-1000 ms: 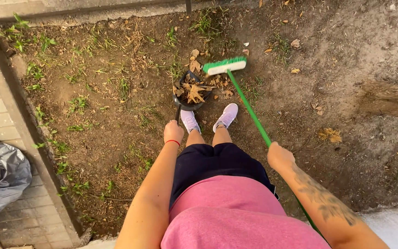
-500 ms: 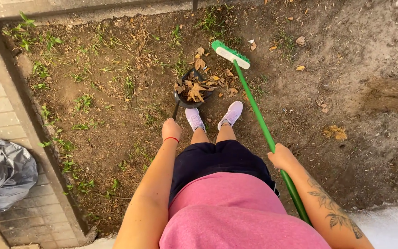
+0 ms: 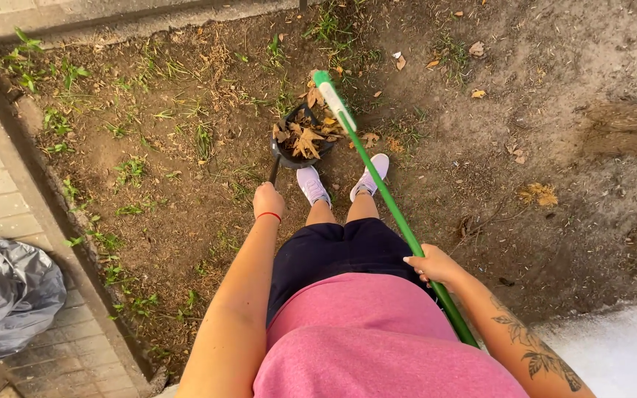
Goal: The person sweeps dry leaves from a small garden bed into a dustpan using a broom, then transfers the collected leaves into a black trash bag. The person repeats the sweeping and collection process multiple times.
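Green broom (image 3: 377,184) handle sits in curled right fingers (image 3: 418,263); left fingers (image 3: 267,197) clasp the dustpan (image 3: 296,144) handle.

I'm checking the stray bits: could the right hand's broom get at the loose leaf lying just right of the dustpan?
Probably yes: the right hand holds the green broom, its head beside the dustpan, with open soil up to the leaf.
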